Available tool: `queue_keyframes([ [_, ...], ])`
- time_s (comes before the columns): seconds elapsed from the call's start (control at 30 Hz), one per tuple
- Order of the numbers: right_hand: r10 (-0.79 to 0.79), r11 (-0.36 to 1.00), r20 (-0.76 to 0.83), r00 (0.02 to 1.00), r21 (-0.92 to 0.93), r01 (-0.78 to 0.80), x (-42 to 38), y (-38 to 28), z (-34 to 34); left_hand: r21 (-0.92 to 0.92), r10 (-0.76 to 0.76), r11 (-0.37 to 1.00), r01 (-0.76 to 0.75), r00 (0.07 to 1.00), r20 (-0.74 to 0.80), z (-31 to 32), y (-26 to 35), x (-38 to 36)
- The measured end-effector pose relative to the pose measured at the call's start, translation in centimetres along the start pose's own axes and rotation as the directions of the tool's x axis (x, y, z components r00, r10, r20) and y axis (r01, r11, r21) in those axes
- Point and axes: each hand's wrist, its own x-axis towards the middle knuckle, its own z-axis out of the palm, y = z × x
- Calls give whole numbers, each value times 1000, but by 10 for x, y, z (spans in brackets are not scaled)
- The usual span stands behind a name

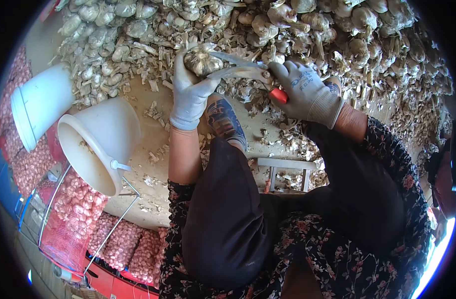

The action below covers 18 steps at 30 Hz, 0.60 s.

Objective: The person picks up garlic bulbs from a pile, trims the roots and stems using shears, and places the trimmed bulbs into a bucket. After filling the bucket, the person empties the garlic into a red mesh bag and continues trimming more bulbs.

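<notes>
My left hand [189, 94], in a white work glove, is closed around a garlic bulb [202, 61] with dirty, papery skin. In my right hand [302, 89], also gloved, are pruning shears [248, 70] with a red handle [278, 95]. Their two blades stand apart and point left, with the tips right at the side of the bulb. Both hands are raised over the floor in front of my knees. My right fingers wrap the handles and hide most of them.
A large heap of garlic [362, 47] spreads across the far side, with loose husks on the floor [150, 144]. To the left lie a white bucket [101, 139] on its side and another pale bucket [43, 104]. Red mesh sacks of garlic [76, 209] fill the lower left. A small metal stool [287, 163] shows between my legs.
</notes>
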Motion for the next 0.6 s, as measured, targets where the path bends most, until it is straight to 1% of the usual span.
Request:
queue_keyframes([
  [0.03, -14, 996, -12, 1000, 88, 15, -2, -2, 3, -4, 10, 1000, -10, 1000, -19, 1, 3, -2],
  [0.07, -30, 984, -25, 999, 175, 34, -2, -4, 4, 30, 4, 1000, -3, 1000, -19, 2, 6, -2],
  [0.1, -30, 984, -28, 999, 177, 34, 0, -5, 1, 33, 4, 999, -3, 1000, -18, 1, 7, -4],
  [0.17, 39, 969, 114, 993, 240, -66, 5, -8, -7, 94, 13, 996, -8, 998, -56, 2, 9, -6],
  [0.2, 38, 969, 112, 993, 240, -64, 7, -10, -7, 96, 15, 995, -9, 998, -56, 3, 10, -7],
  [0.27, 5, 1000, -2, 1000, 20, -5, 11, -11, -1, 151, 12, 989, 1, 996, -85, 11, 12, -8],
  [0.3, 9, 1000, -2, 1000, 20, -9, 12, -11, 2, 149, 10, 989, 2, 997, -82, 11, 11, -8],
  [0.37, -7, 997, 53, 999, -81, 11, 17, -11, 6, 316, 73, 947, -53, 996, -53, 10, 11, -4],
  [0.4, -34, 997, 29, 999, -61, 36, 16, -11, 4, 320, 74, 946, -53, 996, -54, 9, 12, -5],
  [0.43, -38, 997, 23, 999, -63, 40, 16, -10, 5, 359, 1, 933, 16, 999, -47, 10, 17, -5],
  [0.47, -7, 999, 80, 997, 53, 3, 19, -8, 7, 400, -62, 914, 73, 997, -41, 11, 22, -2],
  [0.5, 11, 986, 132, 991, 164, -32, 23, -5, 9, 458, 14, 889, 0, 1000, -28, 9, 14, -5],
  [0.53, 6, 986, 47, 999, 165, -14, 24, -3, 14, 409, -17, 912, 35, 999, -49, 3, 8, -9],
  [0.57, 8, 976, 46, 999, 216, -18, 23, -4, 12, 359, -52, 930, 72, 996, -65, -2, 9, -12],
  [0.6, 26, 961, 9, 1000, 274, -27, 20, -3, 19, 321, 66, 947, -24, 990, -122, 3, 24, -19],
])
